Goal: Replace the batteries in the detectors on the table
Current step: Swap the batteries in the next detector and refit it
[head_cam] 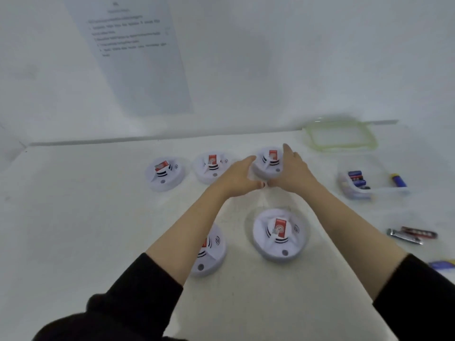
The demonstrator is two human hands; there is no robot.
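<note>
Several round white detectors with red labels sit on the white table point(86, 217). Three stand in a far row: one at the left point(164, 174), one in the middle point(211, 167), one at the right point(268, 161). Two lie nearer: one point(279, 233) in full view, another point(211, 252) partly hidden under my left forearm. My left hand point(237, 177) and my right hand point(294, 168) flank the far right detector with fingers straight, touching its sides. Loose batteries point(411, 235) lie at the right.
A clear plastic box point(369, 190) at the right holds blue batteries point(358, 179), with its green-rimmed lid point(342, 137) behind it. A blue and yellow object point(442, 264) lies at the right edge. A printed sheet point(138, 52) hangs on the wall.
</note>
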